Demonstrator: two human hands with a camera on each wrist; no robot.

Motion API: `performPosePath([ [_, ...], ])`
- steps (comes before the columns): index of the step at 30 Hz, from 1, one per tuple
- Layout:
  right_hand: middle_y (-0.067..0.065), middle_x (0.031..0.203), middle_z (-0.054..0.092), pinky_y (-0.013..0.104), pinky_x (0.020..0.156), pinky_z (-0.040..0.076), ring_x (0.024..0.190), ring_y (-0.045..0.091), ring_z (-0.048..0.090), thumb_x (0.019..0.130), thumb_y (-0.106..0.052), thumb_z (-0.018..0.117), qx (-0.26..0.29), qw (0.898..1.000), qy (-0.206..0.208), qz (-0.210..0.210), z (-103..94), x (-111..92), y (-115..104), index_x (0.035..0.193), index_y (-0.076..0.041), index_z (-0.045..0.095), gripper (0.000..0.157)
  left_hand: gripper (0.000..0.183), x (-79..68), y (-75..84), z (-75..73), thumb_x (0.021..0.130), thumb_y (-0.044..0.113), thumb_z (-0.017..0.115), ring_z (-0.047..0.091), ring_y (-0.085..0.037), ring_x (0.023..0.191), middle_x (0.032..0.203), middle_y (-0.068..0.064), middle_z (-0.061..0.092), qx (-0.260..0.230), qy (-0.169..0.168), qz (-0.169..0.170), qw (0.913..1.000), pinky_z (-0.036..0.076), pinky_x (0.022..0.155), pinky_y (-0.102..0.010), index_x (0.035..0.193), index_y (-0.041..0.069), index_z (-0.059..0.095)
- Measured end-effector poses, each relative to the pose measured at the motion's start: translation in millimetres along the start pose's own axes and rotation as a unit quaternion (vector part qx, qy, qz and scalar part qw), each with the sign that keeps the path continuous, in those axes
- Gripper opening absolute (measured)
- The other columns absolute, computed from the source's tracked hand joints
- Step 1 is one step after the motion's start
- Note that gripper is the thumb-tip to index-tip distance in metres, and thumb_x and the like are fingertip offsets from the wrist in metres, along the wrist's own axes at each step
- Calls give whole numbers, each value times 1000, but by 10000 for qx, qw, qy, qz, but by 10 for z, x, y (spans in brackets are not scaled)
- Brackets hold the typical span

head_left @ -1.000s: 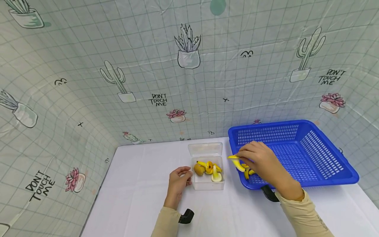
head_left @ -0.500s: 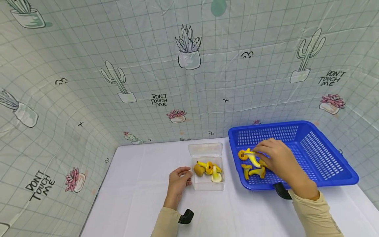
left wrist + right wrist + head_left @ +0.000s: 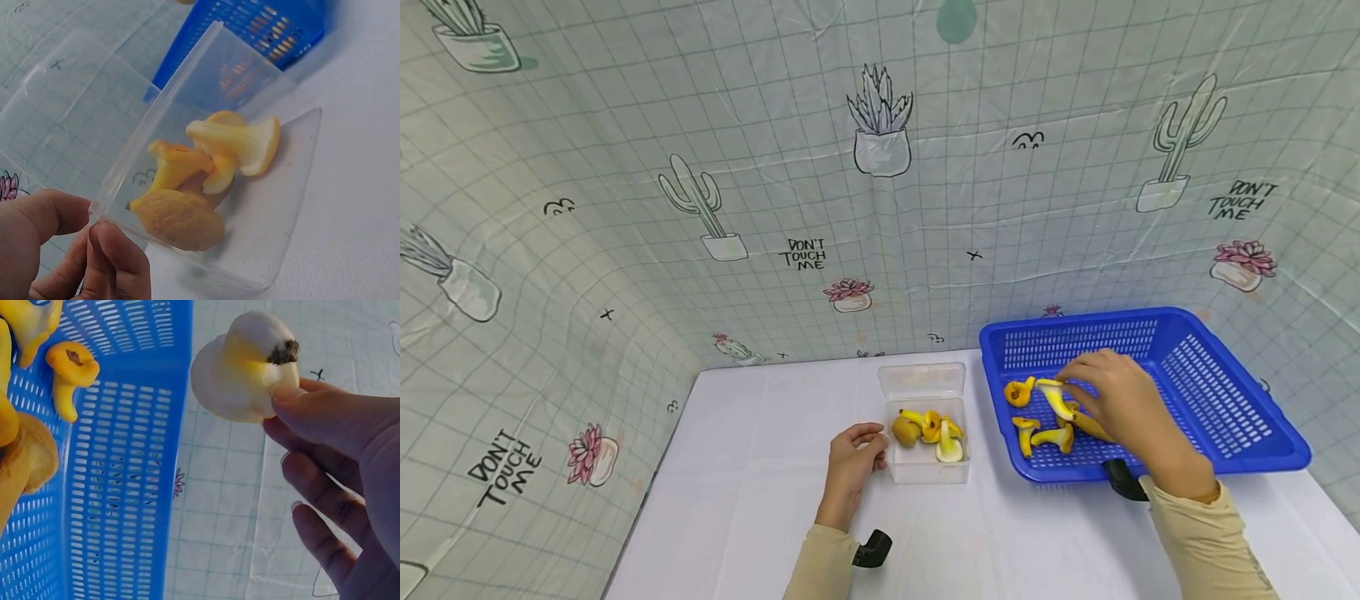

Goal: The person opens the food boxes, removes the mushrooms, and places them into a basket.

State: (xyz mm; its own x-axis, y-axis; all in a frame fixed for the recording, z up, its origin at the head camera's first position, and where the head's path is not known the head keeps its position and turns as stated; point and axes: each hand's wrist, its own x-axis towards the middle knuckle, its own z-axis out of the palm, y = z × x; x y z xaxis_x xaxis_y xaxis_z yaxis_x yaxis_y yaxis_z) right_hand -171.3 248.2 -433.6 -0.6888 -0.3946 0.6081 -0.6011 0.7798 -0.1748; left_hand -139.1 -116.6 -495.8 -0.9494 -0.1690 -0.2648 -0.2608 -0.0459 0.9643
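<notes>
Holding pale mushroom [image 3: 1057,402] farther over blue basket [image 3: 1090,336] than b4, clamped btw R fingers [image 3: 312,478], so unplaced atm imo; pinching clear box [image 3: 931,472] w/ L fingers [image 3: 59,209].

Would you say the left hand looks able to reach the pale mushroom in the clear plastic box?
Probably yes, if the left hand lets go of the clear plastic box: the lid is open and nothing covers the pale mushroom.
</notes>
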Motion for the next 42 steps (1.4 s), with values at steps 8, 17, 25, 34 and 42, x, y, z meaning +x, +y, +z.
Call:
performPosePath([
  [8,11,89,76,57,74,57,85,37,67,73,3,92,-161,9987,-292,395,-25,-12,24,91,-4,80,22,26,-1,-21,-16,91,-5,69,57,-10,66,86,-2,62,-8,-15,-11,10000,53,55,-17,117,-12,67],
  [17,12,91,75,60,76,57,89,39,68,77,0,91,-230,9958,-562,679,-53,-3,28,93,-4,81,19,27,-4,-46,-18,91,-5,68,57,-9,65,86,-2,62,58,-8,90,9999,54,55,-16,117,-14,67],
  [25,12,92,75,59,77,57,89,39,67,81,0,88,-271,9923,-859,849,-73,31,33,94,-3,81,16,26,-7,-36,-11,92,-4,69,57,-10,65,87,-4,62,56,8,-9,10000,54,56,-17,116,-11,68],
  [34,16,97,76,60,81,57,91,40,68,80,6,84,-17,9921,-1129,544,-8,71,-72,97,-2,80,19,26,-9,-39,0,92,-4,69,57,-10,65,87,-4,63,4,-16,3,10000,54,55,-17,116,-11,67],
  [42,9,96,77,54,79,60,90,33,70,73,8,91,301,9963,-796,-102,148,167,-407,93,-5,80,26,26,-5,-43,1,92,-4,68,57,-10,64,86,-3,62,-18,-6,-6,10000,54,55,-17,117,-12,67],
])
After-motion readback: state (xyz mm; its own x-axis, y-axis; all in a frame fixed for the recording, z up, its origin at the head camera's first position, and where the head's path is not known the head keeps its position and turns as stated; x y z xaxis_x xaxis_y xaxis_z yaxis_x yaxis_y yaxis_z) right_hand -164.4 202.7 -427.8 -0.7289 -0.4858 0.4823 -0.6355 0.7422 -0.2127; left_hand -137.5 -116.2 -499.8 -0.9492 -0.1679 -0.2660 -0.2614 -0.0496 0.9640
